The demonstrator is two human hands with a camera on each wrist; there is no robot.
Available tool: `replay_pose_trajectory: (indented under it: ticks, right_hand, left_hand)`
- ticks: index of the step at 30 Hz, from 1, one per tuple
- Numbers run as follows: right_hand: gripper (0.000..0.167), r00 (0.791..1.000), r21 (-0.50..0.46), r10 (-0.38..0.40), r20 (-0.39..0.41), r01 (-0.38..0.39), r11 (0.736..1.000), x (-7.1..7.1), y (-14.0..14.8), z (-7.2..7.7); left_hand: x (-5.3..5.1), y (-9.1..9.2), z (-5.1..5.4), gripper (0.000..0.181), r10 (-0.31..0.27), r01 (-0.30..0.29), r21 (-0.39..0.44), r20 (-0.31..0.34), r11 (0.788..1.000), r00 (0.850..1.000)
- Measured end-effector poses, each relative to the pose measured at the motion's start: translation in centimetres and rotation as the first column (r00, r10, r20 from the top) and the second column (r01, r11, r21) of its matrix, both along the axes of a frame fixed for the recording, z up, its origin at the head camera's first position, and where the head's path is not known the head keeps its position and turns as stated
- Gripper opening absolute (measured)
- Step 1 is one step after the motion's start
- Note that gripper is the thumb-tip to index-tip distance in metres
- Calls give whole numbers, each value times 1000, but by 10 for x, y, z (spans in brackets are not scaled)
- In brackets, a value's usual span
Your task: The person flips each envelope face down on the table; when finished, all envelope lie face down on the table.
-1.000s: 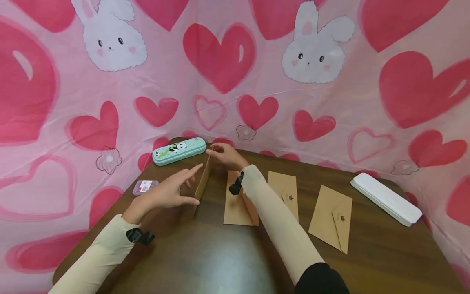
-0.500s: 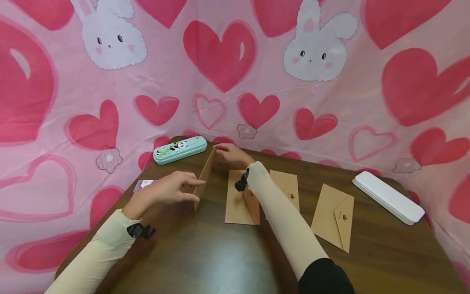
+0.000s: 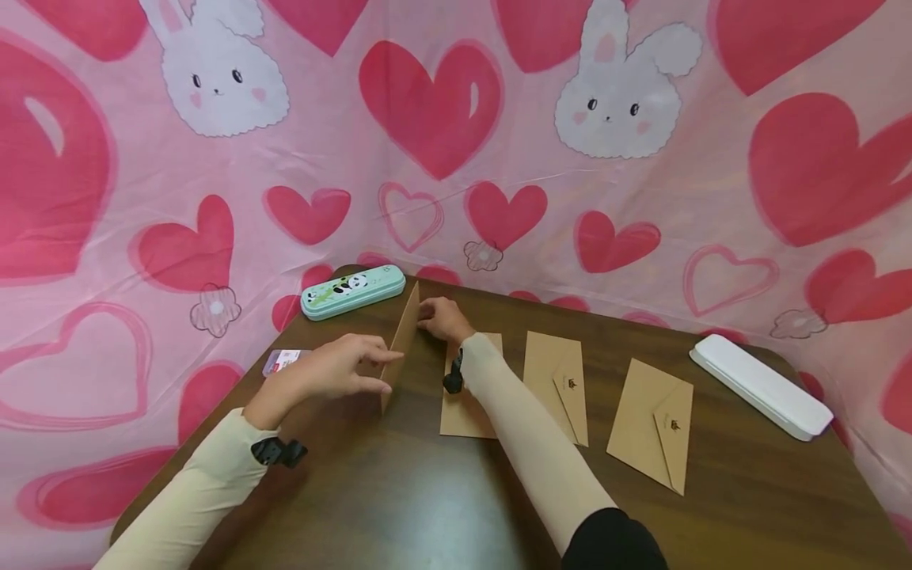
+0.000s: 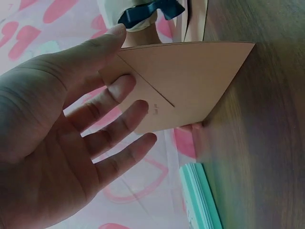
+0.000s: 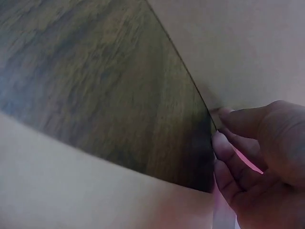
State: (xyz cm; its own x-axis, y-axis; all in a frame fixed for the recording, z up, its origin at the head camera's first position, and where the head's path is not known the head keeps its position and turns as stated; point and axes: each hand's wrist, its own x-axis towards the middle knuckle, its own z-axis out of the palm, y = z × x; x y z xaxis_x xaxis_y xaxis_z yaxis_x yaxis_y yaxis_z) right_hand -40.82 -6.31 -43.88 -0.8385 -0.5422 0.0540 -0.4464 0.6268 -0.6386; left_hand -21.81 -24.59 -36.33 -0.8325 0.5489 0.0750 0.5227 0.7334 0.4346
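At a dark wood table (image 3: pixel 427 507), one kraft env. (image 3: pixel 407 324) stands upright on a long edge, L of 3 flat ones; L wrist view shows its flap side w/ small faint print. L hand (image 3: pixel 342 368) is at the env.'s upper nr corner: fingers loosely spread, not clenched, thumb & index by the edge. R hand (image 3: pixel 445 318) is low at the far end on the other face, fingers bent, tips touching; can't tell if they pinch it. To the R: nearest flat env. (image 3: pixel 466 416), partly hidden under R forearm; middle flat env. (image 3: pixel 556 376); rightmost flat env. (image 3: pixel 650 419). Last 2 show flap + dark crown mark. Mint pencil case (image 3: pixel 352 292) w/ panda pic lies back L, nr the upright env.'s far end. Small plastic box (image 3: pixel 285 360) w/ white & red label is just beyond L hand, partly covered by it. White case (image 3: pixel 758 386) lies far R. Blk device (image 3: pixel 278 453) on each wrist. Behind: pink cloth (image 3: pixel 427 111) w/ hearts, rabbits & flowers.
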Motion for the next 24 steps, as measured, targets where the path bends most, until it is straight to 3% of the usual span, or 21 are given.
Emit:
replay_pose_trajectory:
  ticks: [4,9,12,16,20,24]
  right_hand:
    - [36,1000,24,26,10,-26,999,-1,6,3]
    - [37,986,-95,72,153,-58,994,-8,27,20]
    - [37,959,-218,64,277,-2,976,-14,41,31]
    - [31,925,-333,20,380,117,936,-20,52,41]
    - [24,928,-371,-7,371,156,915,-22,52,44]
    - [19,955,-307,-12,295,107,946,-14,46,42]
  left_hand:
    - [0,1,-2,55,5,-5,29,-4,1000,1000]
    - [2,-13,-4,59,58,-60,143,20,988,998]
    - [1,-26,-6,65,94,-98,175,30,980,995]
    - [-2,-39,-11,71,152,-158,126,51,979,987]
    - [-4,-42,-17,75,170,-179,90,103,980,980]
    - [-6,-43,-25,72,170,-182,79,136,980,976]
